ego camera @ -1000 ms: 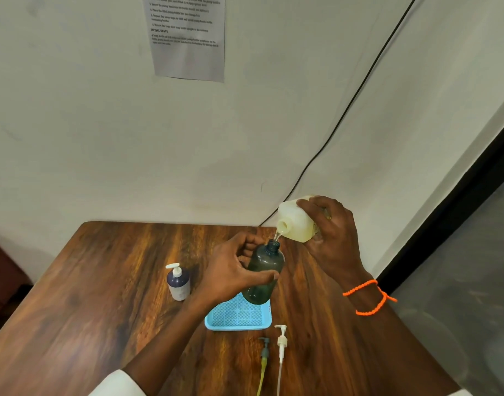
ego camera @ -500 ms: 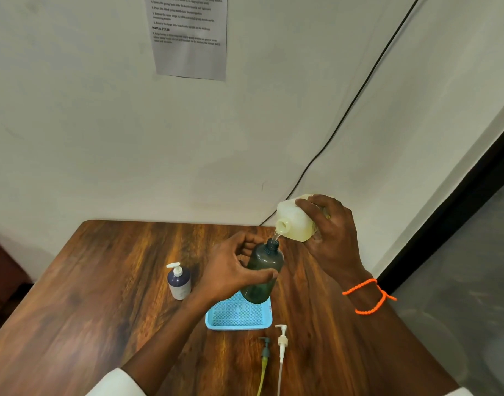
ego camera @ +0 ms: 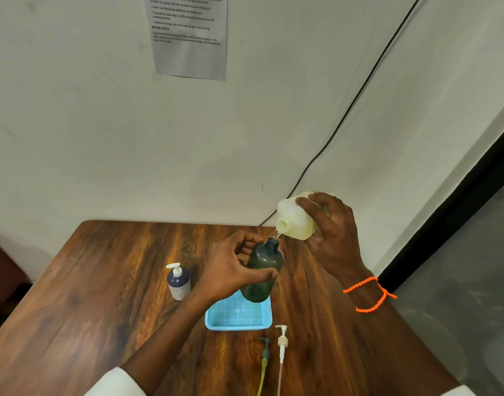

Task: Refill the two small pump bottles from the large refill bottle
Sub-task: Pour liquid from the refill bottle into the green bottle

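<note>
My left hand (ego camera: 229, 270) grips a dark green pump bottle (ego camera: 262, 274) with its pump off, held tilted above the blue tray (ego camera: 216, 324). My right hand (ego camera: 332, 235) holds the large cream refill bottle (ego camera: 295, 220) tipped on its side, mouth just over the green bottle's neck. A thin stream runs from one mouth to the other. A small dark blue pump bottle (ego camera: 179, 282) with its white pump on stands upright to the left. Two loose pump heads lie near the table's front: a green one (ego camera: 264, 351) and a white one (ego camera: 281, 342).
The wooden table (ego camera: 88, 295) butts against a pale wall. A black cable (ego camera: 345, 115) runs down the wall to the table's back edge. A printed sheet (ego camera: 189, 35) hangs on the wall. The table's right edge drops to a grey floor.
Both hands and both bottles hold nearly the same pose; the pouring continues. Only the view has shifted slightly.
</note>
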